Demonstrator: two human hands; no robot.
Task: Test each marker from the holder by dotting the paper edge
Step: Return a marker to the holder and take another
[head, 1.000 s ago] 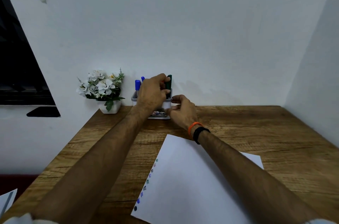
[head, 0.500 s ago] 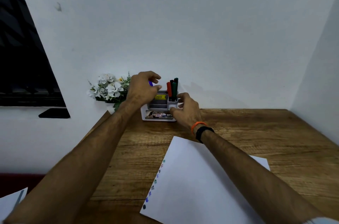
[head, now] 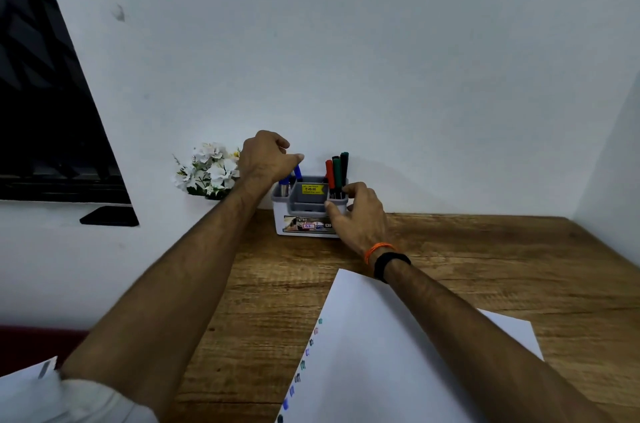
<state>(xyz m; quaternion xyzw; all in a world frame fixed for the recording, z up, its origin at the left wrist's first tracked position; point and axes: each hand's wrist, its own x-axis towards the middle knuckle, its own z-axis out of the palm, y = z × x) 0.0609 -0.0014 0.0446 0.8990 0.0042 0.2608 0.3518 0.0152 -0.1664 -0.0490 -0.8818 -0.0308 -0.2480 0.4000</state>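
Blue marker (head: 297, 173) pinched under left hand (head: 265, 157); right hand (head: 358, 213) grips holder (head: 304, 214).

holder (head: 304, 214) at the back of the table (head: 485, 249), against the wall. markers (head: 337, 173) upright in its right compartment, more markers (head: 291, 178) in its left. flowers (head: 211, 169) just left of the holder. paper (head: 381, 353) on the table nearer the front, dots (head: 304, 360) along its left edge. left hand (head: 265, 159) above the holder's left side, right hand (head: 360, 214) against its right front corner.
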